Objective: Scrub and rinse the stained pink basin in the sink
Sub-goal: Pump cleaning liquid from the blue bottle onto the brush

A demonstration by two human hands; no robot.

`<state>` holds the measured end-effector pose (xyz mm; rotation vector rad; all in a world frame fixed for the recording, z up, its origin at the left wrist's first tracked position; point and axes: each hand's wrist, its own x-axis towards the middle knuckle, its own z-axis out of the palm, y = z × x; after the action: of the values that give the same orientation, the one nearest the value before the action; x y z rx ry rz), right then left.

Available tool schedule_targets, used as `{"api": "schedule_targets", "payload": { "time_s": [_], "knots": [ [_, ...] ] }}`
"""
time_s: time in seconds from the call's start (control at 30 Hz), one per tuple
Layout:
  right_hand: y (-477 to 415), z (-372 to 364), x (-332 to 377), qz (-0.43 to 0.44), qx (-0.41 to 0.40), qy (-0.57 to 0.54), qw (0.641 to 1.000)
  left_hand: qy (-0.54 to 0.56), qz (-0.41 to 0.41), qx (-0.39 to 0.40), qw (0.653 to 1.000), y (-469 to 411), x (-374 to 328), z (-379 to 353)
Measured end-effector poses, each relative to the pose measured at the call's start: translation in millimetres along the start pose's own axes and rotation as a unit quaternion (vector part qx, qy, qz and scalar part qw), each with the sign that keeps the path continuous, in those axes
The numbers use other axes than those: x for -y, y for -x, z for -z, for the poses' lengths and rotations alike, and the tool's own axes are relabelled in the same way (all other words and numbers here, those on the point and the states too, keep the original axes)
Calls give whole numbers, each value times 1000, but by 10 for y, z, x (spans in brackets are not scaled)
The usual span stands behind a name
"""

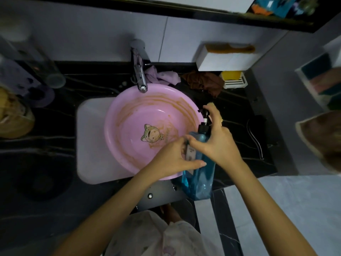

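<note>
The pink basin lies tilted in the white sink, brown stains streaking its inner wall and a cartoon sticker on its bottom. The chrome tap ends over its far rim. A blue pump bottle with a black pump head stands over the basin's near right rim. My left hand grips the bottle's body by the label. My right hand wraps the bottle's neck, its forefinger on the pump head, with a yellowish sponge showing behind the fingers.
Dark marble counter surrounds the sink. Behind the tap lie a lilac cloth and a brown cloth. A yellow soap on a white dish sits at the back right, a clear cup at the back left.
</note>
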<state>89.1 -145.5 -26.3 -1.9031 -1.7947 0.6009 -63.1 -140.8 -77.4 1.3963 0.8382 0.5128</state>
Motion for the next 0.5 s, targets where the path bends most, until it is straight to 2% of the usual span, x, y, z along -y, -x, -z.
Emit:
{"api": "schedule_targets", "payload": {
  "time_s": [0.17, 0.27, 0.37, 0.43, 0.5],
  "knots": [
    [-18, 38, -45, 35, 43, -107, 993, -94, -20, -47, 994, -5, 71, 0],
    [-97, 40, -83, 35, 52, -119, 991, -75, -8, -56, 996, -6, 98, -45],
    [-79, 14, -127, 28, 30, -133, 990, -74, 4, -13, 997, 13, 64, -68],
    [-43, 21, -182, 9, 26, -126, 992, -115, 12, 9, 993, 33, 61, -21],
    [-2, 35, -253, -36, 54, -114, 991, -194, -5, -58, 979, 35, 125, 127]
  ]
}}
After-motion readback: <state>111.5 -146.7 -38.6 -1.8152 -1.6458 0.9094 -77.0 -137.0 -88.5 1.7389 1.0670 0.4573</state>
